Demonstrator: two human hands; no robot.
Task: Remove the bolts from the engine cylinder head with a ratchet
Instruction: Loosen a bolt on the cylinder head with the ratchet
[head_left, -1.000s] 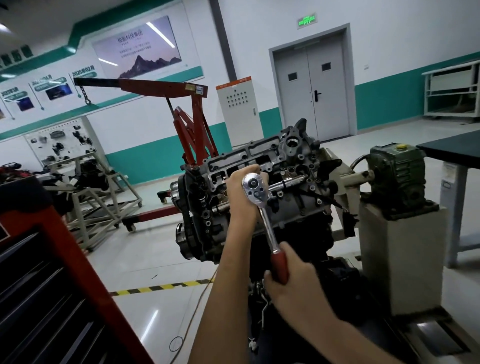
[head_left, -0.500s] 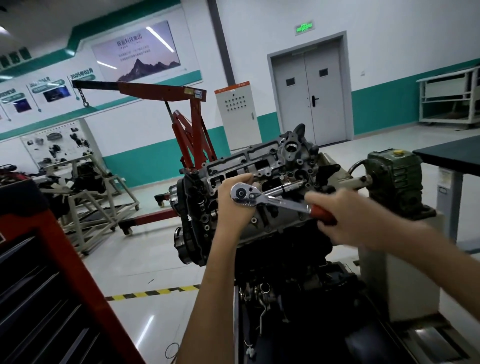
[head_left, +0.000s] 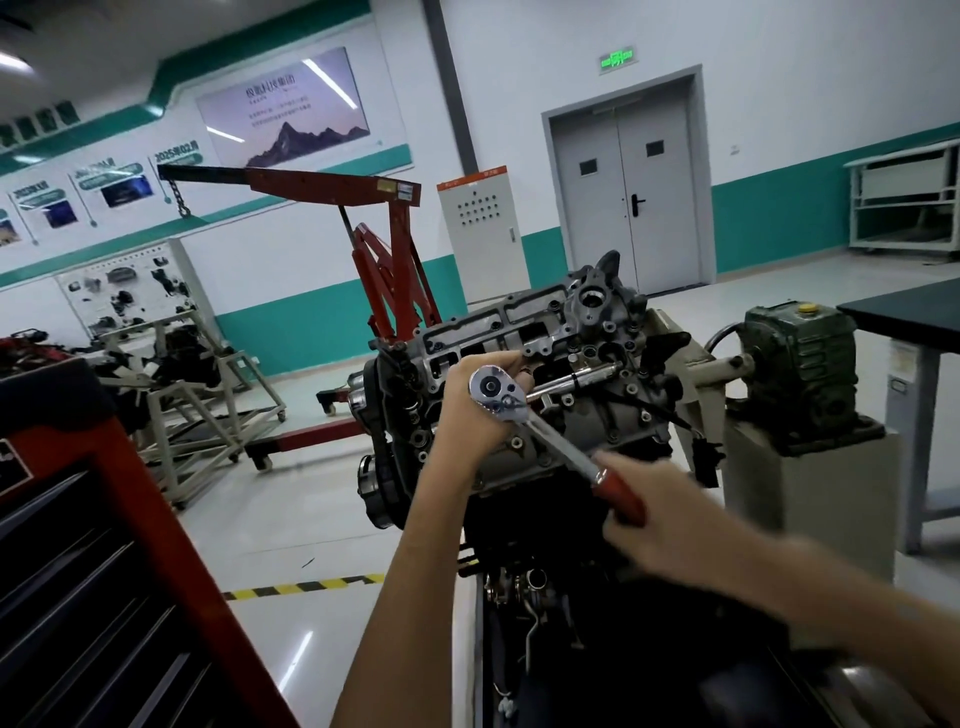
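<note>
A: Though hidden beyond the extension bar (head_left: 576, 376), judged a steel bolt seated tight in the cylinder head (head_left: 524, 317). Placement of the head?
B: Carried on the stand (head_left: 810, 493), tilted toward the viewer, directly behind both hands. Heavy, not to be shifted.
A: And the ratchet (head_left: 550, 441)?
B: Rigid steel, likely slick along the chrome shank; best held at the red handle end for leverage.
A: Hands?
B: Left hand (head_left: 475, 410) cupped round the ratchet's drive end, steadying. Right hand (head_left: 670, 519) blurred, curled round the red handle.

Left hand (head_left: 475, 402) steadies ratchet (head_left: 540, 431); right hand (head_left: 670, 525) grips its handle.
</note>
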